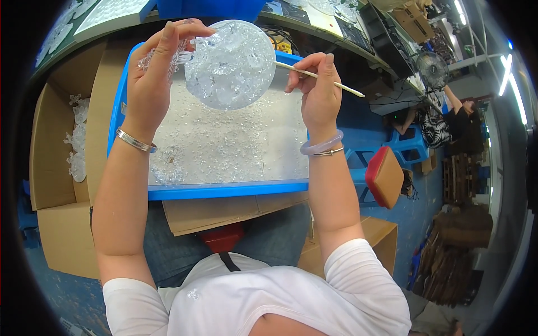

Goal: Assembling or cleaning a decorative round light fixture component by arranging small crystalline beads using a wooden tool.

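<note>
Both bare forearms rise from the lower edge, elbows bent, hands raised side by side and well apart. The left hand is cupped, palm turned right, fingers curled over the top in a grasp. The right hand is closed in a pinch, thumb against bent fingers, knuckles upward.

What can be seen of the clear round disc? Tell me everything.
The clear round disc looks like transparent plastic, its face covered in small glinting moulded bumps. The left hand holds it by its left edge, raised and tilted above the blue tray. A thin wooden stick in the right hand meets its right edge.
</note>
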Motion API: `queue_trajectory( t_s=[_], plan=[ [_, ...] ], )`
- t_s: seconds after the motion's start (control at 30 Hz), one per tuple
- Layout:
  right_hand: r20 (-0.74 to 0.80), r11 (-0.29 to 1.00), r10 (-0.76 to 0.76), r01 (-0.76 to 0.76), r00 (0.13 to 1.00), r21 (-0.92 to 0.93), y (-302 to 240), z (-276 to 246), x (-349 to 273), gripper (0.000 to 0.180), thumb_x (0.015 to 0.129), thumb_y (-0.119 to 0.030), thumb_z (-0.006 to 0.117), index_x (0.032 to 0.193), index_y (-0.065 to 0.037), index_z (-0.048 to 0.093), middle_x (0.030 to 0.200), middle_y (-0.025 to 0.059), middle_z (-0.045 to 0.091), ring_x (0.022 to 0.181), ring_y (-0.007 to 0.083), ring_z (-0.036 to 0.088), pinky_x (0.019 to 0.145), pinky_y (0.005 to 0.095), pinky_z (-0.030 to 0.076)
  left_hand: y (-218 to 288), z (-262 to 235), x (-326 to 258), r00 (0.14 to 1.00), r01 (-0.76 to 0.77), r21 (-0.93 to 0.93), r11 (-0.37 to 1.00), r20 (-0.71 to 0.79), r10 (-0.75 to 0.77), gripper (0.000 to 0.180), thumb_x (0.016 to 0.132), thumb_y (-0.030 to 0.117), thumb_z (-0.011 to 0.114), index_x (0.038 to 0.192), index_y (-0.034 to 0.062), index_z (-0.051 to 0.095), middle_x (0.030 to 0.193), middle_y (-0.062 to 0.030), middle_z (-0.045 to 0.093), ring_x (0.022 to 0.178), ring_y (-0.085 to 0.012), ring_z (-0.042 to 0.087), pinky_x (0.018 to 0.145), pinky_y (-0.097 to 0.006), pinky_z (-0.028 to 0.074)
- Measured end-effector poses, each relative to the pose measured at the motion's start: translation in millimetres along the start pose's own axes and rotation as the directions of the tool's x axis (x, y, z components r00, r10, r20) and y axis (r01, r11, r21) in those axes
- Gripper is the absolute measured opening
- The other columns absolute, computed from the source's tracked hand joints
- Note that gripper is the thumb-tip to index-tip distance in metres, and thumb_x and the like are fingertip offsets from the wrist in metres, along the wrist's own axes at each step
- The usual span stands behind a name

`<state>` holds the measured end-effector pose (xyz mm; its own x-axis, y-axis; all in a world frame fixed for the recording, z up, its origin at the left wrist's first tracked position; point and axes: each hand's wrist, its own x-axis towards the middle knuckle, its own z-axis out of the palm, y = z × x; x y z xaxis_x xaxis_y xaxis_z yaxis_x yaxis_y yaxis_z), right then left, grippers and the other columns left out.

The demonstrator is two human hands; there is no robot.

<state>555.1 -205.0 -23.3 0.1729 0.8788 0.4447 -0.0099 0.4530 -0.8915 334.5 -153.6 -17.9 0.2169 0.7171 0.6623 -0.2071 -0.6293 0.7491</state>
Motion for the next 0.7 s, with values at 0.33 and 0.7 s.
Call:
queue_trajectory(
  t_s=[0.33, 0.7],
  plan=[
    [0.089, 0.997, 0.034, -0.028, 0.995, -0.068, 0.2, -5.8, -2.5, 0.047, 0.09, -0.035, 0.028, 0.067, 0.0, 0.049, 0.057, 0.0085, 0.049, 0.049, 0.013, 0.048, 0.046, 0.0233, 0.042, 2.7, -2.0, 0.5, 0.998, 0.038, -0.032, 0.999, -0.045, -0.04, 0.042, 0.089, 0.035, 0.032, 0.091, 0.0057, 0.062, 0.092, -0.0072, 0.06, 0.092, -0.0149, 0.052, 0.081, -0.025, 0.037],
    [0.008, 1.0, -0.02, 0.02, 1.0, -0.001, 0.4, 2.8, -0.7, 0.044, 0.088, -0.039, 0.029, 0.078, -0.001, 0.048, 0.062, 0.0086, 0.05, 0.057, 0.0141, 0.051, 0.05, 0.0255, 0.046, -0.1, 0.8, -1.1, 0.999, 0.037, -0.035, 0.999, 0.008, -0.037, 0.04, 0.088, 0.035, 0.034, 0.09, 0.007, 0.063, 0.089, -0.007, 0.06, 0.089, -0.0145, 0.052, 0.078, -0.026, 0.038]
  ],
)
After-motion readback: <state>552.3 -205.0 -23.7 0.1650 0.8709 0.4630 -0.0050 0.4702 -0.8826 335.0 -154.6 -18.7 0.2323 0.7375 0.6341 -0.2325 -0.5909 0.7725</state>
